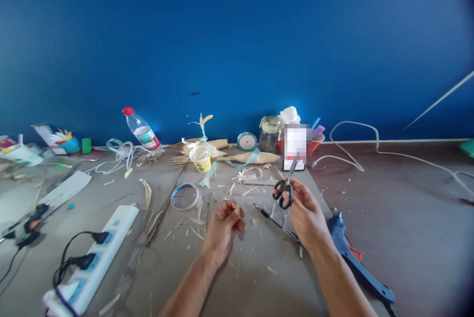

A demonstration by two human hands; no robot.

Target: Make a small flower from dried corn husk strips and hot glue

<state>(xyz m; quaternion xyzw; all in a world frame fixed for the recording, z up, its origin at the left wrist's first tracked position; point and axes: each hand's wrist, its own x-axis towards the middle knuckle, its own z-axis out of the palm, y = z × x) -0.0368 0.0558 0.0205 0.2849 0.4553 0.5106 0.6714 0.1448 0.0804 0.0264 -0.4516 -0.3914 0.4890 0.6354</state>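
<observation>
My right hand holds a pair of black-handled scissors upright, its fingers closed round the handles and the blades pointing away from me. My left hand hovers just above the table, fingers curled together in a loose pinch; what they hold, if anything, is too small to make out. Dry straw scraps and thin sticks lie scattered around both hands. A thin dark tool lies between the hands.
A blue glue gun lies right of my right arm. A white power strip with black plugs sits at left. At the back stand a tilted water bottle, a yellow cup, a tape roll and a glass jar. White cables trail right.
</observation>
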